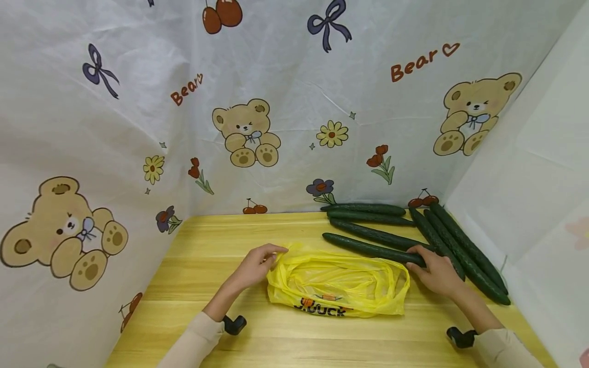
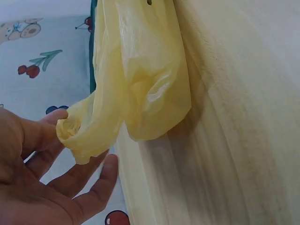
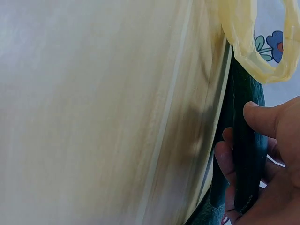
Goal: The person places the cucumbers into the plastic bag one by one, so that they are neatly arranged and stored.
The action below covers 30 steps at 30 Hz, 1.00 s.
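Note:
A yellow plastic bag (image 1: 336,306) with dark printing lies on the table, its mouth spread upward. My left hand (image 1: 256,266) holds the bag's left edge with thumb and index finger; in the left wrist view the handle (image 2: 101,124) hangs at the fingers, the others spread loosely below. My right hand (image 1: 434,271) grips one long dark green cucumber (image 1: 363,246) near its right end, thumb on one side and fingers on the other. That cucumber slants behind the bag's back rim. In the right wrist view, a bag handle loop (image 3: 269,77) overlaps the cucumber's far part.
Several more cucumbers lie about: some side by side along the back edge (image 1: 368,208), others slanting down the right side (image 1: 469,250). The wooden table (image 1: 193,291) meets a bear-print cloth (image 1: 285,189) at the back and left, and a white wall (image 1: 529,179) at the right.

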### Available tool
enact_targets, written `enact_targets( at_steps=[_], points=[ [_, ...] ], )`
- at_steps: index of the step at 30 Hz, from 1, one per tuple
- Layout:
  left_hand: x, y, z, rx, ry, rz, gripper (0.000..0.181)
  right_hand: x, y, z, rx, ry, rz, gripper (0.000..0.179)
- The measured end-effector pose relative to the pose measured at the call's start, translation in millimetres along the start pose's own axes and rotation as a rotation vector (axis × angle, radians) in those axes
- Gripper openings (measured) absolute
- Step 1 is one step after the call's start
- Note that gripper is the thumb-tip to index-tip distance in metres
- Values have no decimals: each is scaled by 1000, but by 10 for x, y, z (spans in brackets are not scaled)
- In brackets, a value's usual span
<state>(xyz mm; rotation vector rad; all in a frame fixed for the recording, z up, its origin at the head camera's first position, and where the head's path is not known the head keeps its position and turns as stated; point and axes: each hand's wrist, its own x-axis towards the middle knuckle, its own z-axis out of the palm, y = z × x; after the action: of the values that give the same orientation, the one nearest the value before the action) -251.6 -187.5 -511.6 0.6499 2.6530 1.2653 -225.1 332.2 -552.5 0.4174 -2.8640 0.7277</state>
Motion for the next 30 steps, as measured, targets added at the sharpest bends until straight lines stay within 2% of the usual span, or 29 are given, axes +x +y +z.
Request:
enact_targets(
  at_steps=[4,8,12,17,22,30],
  points=[
    [29,-43,30,9,-54,15,39,-3,-6,6,-1,4,3,32],
    [60,-73,92,50,-61,39,39,-8,-13,10,-2,8,4,32],
    [68,-111,155,92,-23,54,32,-14,-24,15,-1,14,1,31],
    [66,-109,179,106,70,33,26,-10,-18,14,18,-1,0,32],
    [56,-13,141,92,124,36,24,-7,-32,-23,44,2,-10,36],
    [36,159,68,103,151,67,21,-9,-69,-92,96,56,-54,39]
  ],
)
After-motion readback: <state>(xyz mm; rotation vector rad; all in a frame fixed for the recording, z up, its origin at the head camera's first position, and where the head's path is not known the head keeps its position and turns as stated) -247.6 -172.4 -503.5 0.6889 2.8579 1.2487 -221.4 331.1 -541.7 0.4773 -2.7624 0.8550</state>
